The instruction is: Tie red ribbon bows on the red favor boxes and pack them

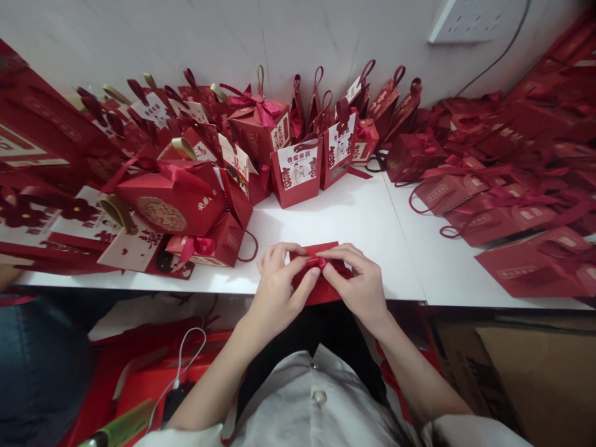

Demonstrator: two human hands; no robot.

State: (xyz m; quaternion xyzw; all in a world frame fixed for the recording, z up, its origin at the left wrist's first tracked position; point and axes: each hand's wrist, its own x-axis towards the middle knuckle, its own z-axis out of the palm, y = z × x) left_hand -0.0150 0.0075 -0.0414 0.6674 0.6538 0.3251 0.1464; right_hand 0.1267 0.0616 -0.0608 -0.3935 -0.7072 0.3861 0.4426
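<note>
A red gift box (322, 292) rests at the front edge of the white table, right before me. Across its top runs a shiny red ribbon (321, 262), gathered at a knot or bow in the middle. My left hand (278, 282) pinches the ribbon from the left with thumb and fingers. From the right, my right hand (359, 282) pinches it close to the same spot, thumb and forefinger nearly meeting the left thumb. Both hands hide much of the box's sides.
Finished-looking red gift boxes (295, 174) with loops and bows crowd the table's back and left. More ribboned boxes (503, 211) are piled at right. A white power strip (465, 22) is on the wall. Below lie a white cable (180, 354) and cardboard (535, 366).
</note>
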